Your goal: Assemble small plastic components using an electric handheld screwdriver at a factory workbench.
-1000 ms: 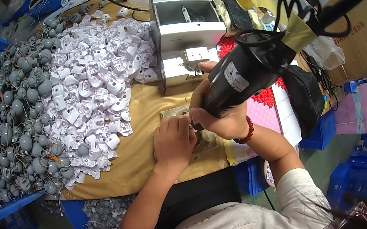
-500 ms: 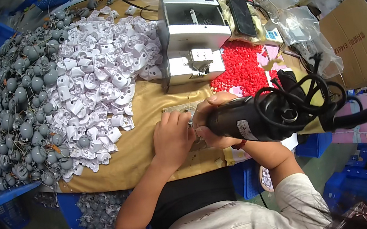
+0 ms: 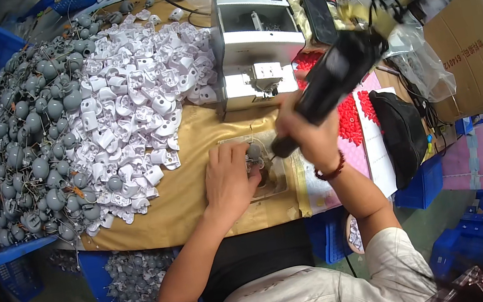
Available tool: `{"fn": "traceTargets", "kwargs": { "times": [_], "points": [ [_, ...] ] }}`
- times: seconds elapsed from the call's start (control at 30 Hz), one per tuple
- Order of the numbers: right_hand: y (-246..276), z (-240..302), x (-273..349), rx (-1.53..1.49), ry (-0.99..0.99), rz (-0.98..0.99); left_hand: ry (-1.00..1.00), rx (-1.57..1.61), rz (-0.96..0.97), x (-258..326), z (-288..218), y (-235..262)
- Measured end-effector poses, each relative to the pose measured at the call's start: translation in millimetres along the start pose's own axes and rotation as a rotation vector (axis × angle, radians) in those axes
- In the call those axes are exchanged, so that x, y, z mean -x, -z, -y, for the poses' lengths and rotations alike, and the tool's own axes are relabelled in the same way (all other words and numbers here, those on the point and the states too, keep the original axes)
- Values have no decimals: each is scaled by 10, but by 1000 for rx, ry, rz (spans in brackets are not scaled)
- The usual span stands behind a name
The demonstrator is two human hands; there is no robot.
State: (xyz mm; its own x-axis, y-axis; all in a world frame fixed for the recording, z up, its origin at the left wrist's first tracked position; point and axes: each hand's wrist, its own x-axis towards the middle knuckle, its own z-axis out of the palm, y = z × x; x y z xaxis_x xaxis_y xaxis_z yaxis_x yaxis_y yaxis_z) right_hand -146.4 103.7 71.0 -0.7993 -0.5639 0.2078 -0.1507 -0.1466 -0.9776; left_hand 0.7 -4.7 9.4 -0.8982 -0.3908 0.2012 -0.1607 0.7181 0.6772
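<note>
My right hand (image 3: 315,136) is closed around a black electric screwdriver (image 3: 340,75), held at a slant with its tip end low and its corded end up to the right, a little blurred. To the left, the fingers of my left hand (image 3: 228,175) are bent around a small grey rounded part (image 3: 253,151) sitting on a clear flat fixture plate (image 3: 277,184). The screwdriver's lower end is just right of that part, apart from it as far as I can see. My left fingertips partly hide the grey part.
Heaps of white plastic housings (image 3: 131,92) and grey round parts (image 3: 31,140) cover the left. Beyond my hands stands a white screw-feeder-like machine (image 3: 259,41). Red parts (image 3: 349,122), a black pouch (image 3: 402,135), a phone (image 3: 318,15) and a cardboard box (image 3: 469,51) are rightward.
My right hand has lifted the screwdriver up and rightward, tilting it away from my left hand. The grey part, the plate and the black pouch now show. My left hand stays nearly in place.
</note>
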Motion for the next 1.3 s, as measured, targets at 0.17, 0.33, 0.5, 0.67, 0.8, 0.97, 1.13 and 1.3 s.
{"fn": "traceTargets", "kwargs": {
  "times": [0.17,0.33,0.5,0.67,0.8,0.97,1.13,1.3],
  "points": [
    [577,-465,-160,169,-8,-305,30,39,-63,35,13,-103],
    [485,-422,105,875,538,-119,-53,79,-73,97,98,-81],
    [80,-664,300,365,39,236,-108,58,-80,95,88,-150],
    [-170,-699,345,-90,-286,123,-110,58,-66,106,93,-146],
    [-239,-691,313,-254,-375,19,-107,52,-65,88,76,-131],
    [-291,-719,304,-304,-396,-56,-106,72,-74,80,70,-144],
    [-231,-667,234,-391,-497,15,-143,74,-68,79,82,-144],
    [142,-378,264,-24,-116,475,-88,319,-6,429,63,425]
  ]
}}
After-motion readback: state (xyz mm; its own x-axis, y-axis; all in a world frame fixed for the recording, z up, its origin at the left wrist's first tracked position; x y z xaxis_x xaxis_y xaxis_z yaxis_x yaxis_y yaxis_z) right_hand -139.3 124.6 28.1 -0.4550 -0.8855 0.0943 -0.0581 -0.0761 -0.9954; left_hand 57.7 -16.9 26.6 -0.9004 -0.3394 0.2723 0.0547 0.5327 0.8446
